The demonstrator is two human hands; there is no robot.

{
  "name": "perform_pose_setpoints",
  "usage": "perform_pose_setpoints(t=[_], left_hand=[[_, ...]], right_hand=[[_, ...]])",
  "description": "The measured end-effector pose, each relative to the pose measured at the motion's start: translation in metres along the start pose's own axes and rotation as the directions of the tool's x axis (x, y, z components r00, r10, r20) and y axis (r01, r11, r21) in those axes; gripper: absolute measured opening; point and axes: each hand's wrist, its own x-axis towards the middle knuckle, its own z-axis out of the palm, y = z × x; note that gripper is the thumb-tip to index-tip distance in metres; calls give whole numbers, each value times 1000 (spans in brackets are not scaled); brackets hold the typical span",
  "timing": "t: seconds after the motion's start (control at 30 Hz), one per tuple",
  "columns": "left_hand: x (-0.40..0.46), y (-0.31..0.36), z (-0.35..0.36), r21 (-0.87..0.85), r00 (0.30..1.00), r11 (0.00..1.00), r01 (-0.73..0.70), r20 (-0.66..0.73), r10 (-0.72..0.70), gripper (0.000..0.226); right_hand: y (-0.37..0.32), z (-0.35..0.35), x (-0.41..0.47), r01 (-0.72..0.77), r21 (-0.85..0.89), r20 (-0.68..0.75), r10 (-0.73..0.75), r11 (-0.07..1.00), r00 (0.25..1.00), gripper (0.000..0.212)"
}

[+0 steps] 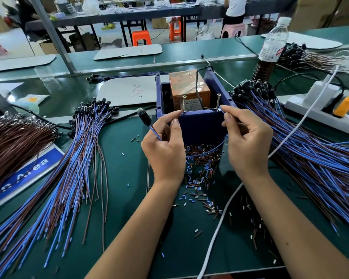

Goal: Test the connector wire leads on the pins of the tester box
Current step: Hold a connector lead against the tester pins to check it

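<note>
Both leads are meeting screw pins: your left hand [165, 146] is pinching brown lead [179, 114], right hand [248, 141] pinching blue lead [222, 109], completing the tester box [197, 125] circuit.

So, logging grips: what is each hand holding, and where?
Left hand pinches the brown lead near its tip; right hand pinches the blue lead near its tip.

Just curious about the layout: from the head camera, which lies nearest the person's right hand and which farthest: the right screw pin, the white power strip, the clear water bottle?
From the right hand:
1. Right screw pin, at its fingertips.
2. White power strip, to the right.
3. Clear plastic water bottle, far back right.
</note>
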Motion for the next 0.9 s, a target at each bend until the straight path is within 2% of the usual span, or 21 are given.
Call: perform_pose_setpoints(t=[0.33, 0.67, 0.9], left_hand=[[2, 0, -1, 22, 998, 998, -60, -17, 60, 20], [6, 3, -2, 86, 994, 990, -108, -9, 109, 10], [13, 1, -2, 158, 984, 976, -149, -69, 161, 9]], right_hand=[[0, -1, 1, 66, -44, -19, -67, 997, 998, 20], [-1, -5, 1, 134, -119, -51, -141, 984, 989, 20], [-2, 1, 2, 174, -184, -39, -184, 967, 982, 18]])
